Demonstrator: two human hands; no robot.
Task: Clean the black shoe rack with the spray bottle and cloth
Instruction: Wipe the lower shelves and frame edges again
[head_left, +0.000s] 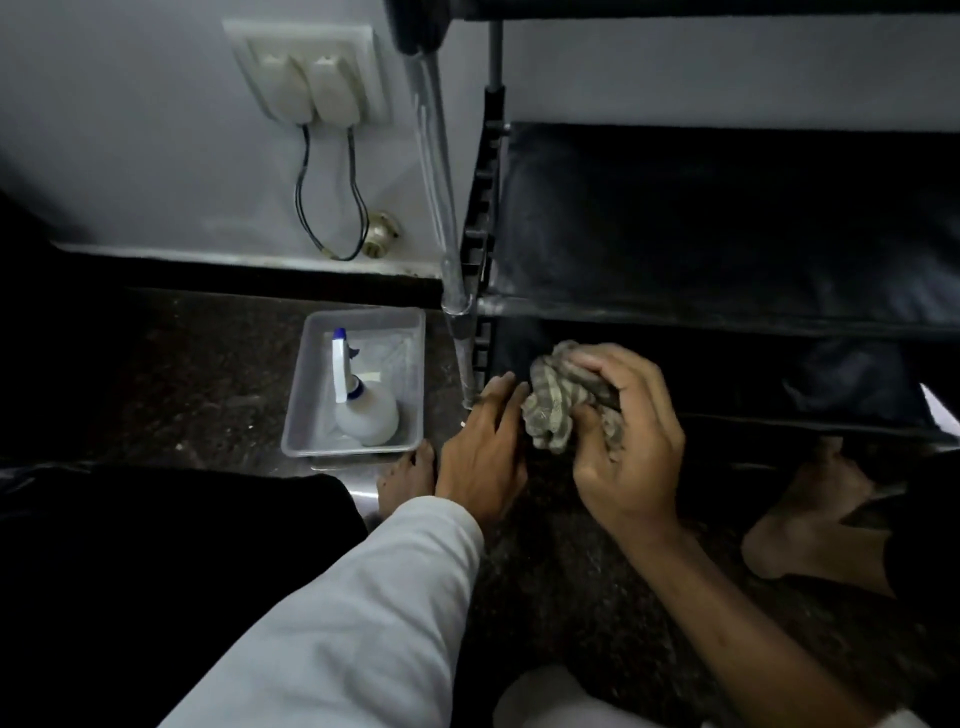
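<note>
The black shoe rack (727, 218) fills the right half of the head view, with fabric shelves and a metal corner post (460, 332). My right hand (628, 447) is closed around a crumpled striped grey cloth (558, 410) in front of the lowest shelf. My left hand (483, 452), in a white sleeve, rests fingers apart at the foot of the corner post, its fingertips touching the cloth's edge. The white spray bottle (358, 400) with a blue nozzle lies in a grey plastic tray (311, 384) on the floor, left of the rack.
A wall socket plate (311, 73) with two plugs and hanging cables is on the white wall above the tray. My bare feet (408, 478) rest on the dark speckled floor, one beside the tray, the other (810, 519) under the rack's right side.
</note>
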